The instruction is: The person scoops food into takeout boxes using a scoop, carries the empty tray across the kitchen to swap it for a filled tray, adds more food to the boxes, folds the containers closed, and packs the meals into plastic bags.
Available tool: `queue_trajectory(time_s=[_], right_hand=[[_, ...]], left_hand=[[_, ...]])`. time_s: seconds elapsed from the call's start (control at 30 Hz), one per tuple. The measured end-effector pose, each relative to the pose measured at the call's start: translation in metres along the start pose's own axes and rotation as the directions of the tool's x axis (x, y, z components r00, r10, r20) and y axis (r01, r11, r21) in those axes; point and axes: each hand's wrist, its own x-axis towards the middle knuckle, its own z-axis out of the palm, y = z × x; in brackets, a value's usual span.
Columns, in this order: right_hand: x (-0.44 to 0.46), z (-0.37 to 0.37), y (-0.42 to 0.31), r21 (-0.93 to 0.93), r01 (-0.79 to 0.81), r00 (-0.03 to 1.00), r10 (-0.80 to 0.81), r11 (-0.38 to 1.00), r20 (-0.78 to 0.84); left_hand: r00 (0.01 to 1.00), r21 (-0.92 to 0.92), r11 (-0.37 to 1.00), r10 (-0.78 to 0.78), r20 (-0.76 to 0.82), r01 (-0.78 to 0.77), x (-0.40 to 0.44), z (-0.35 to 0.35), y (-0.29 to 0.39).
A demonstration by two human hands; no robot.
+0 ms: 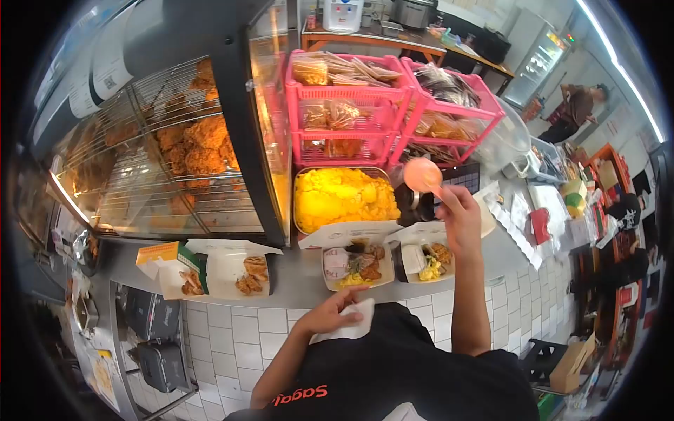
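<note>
Pink scoop (421, 175) pinched by right fingers (456, 201), white paper (359, 324) held in loosely curled left fingers (342, 300)

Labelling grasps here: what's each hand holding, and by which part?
Right hand: pink scoop, by its handle. Left hand: white sheet, apparently near its upper edge.

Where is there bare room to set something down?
Bare counter shows between the left pair of open boxes and the right pair. Another patch lies between the right forearm and the long white packet. The back is crowded: yellow food, pink racks and the glass cabinet stand close together.
</note>
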Motion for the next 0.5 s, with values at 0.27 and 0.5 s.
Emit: queue_trajectory(time_s=[0.27, 0.5], right_hand=[[0.075, 0.044, 0.087, -0.307, -0.084, 0.968, 0.151, 0.948, 0.202], [0.089, 0.022, 0.103, -0.804, 0.298, 0.928, 0.043, 0.514, 0.371]], left_hand=[[0.969, 0.342, 0.936, 0.159, -0.191, -0.086, -0.001, 0.045, -0.002], [0.927, 0.212, 0.904, -0.345, -0.150, 0.371, 0.002, 0.071, 0.002]])
